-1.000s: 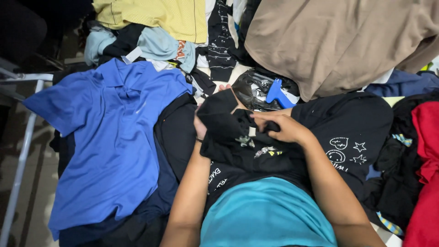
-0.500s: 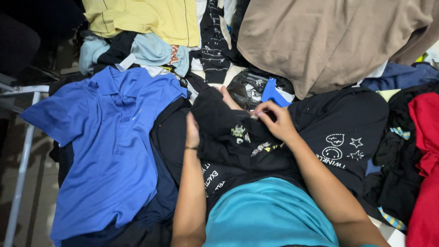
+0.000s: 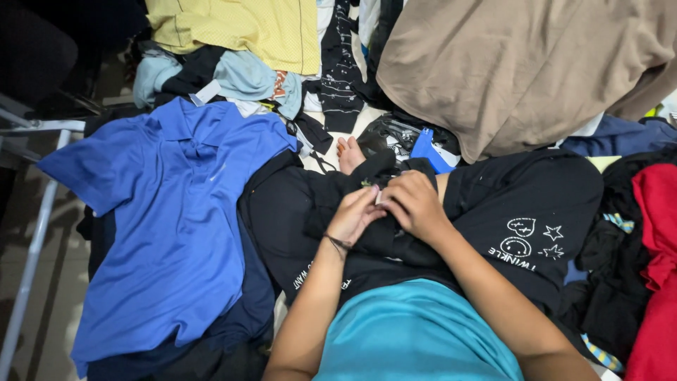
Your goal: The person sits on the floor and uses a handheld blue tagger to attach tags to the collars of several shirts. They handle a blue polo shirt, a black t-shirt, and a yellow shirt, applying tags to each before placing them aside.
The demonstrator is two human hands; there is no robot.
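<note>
Hands, two [image 3: 356, 215] [image 3: 415, 204], on one black garment [image 3: 367, 240].

A: Where does the single view sit?
B: On the person's head, looking steeply down over the turquoise shirt front [image 3: 416, 331] and both forearms, close to the hands.
A: And how far does it reach?
B: To the spread blue polo shirt [image 3: 169, 219] at left and the draped tan fabric sheet [image 3: 522, 70] at the top

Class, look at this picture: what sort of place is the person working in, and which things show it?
Probably a home laundry-sorting spot on the floor: both hands work a black garment, with a blue polo shirt and tan cloth spread around.
</note>
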